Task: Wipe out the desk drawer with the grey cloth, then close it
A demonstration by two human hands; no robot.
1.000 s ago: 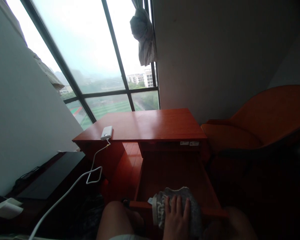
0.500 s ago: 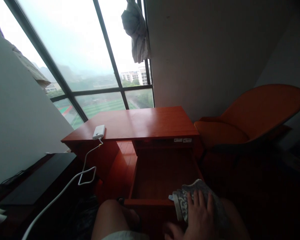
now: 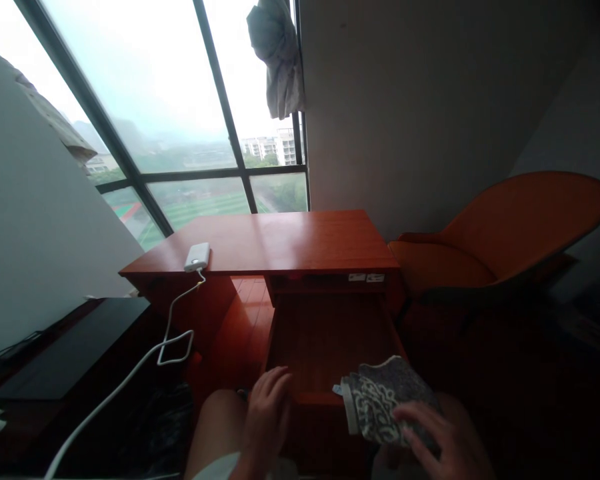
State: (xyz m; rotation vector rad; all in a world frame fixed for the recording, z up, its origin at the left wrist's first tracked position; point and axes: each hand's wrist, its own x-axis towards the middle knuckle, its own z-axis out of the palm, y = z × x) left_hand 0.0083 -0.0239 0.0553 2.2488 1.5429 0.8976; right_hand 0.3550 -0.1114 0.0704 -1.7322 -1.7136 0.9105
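The gray cloth lies near right, by the drawer. It looks soft and light; hold its pale edge. Right grip touches it, fingers spread; left grip is loosely spread, empty.

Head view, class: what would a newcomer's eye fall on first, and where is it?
Brightest is the window at the upper left, beyond the reddish-brown desk. At the bottom, the right hand lies over a grey patterned cloth near the front of the open drawer, with the left hand near its left corner. An orange chair stands at the right.
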